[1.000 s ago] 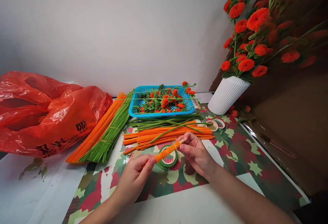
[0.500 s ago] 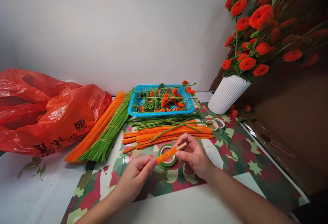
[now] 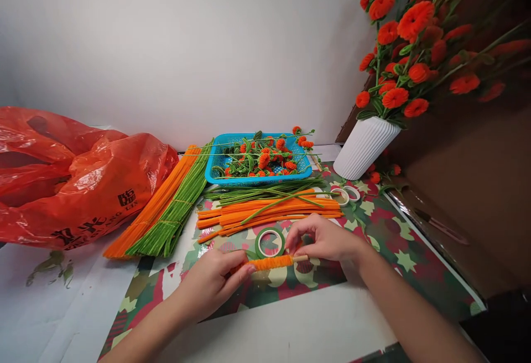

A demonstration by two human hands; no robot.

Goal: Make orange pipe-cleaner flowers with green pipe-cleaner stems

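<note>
An orange pipe cleaner coil (image 3: 271,263) is wound round a thin wooden stick (image 3: 301,258), whose bare end points right. My left hand (image 3: 219,280) pinches the coil's left end between thumb and fingers. At the stick's right end, my right hand (image 3: 323,238) has its fingers bent together by the coil's edge; what they pinch is too small to make out. Just behind the coil lies a roll of green tape (image 3: 259,244). Farther back are loose orange pipe cleaners (image 3: 269,212) and green ones (image 3: 265,190) on the patterned cover.
A blue basket (image 3: 209,175) holds small orange flowers and green stems. Bundled orange (image 3: 153,202) and green pipe cleaners (image 3: 174,208) lie beside a red plastic bag (image 3: 91,180). At the right stands a white vase (image 3: 365,147) of orange flowers, near two white tape rolls (image 3: 352,193).
The coil and stick have swung down to nearly level. My right hand has moved right and its fingers have shifted to behind the stick. The whole view has shifted slightly.
</note>
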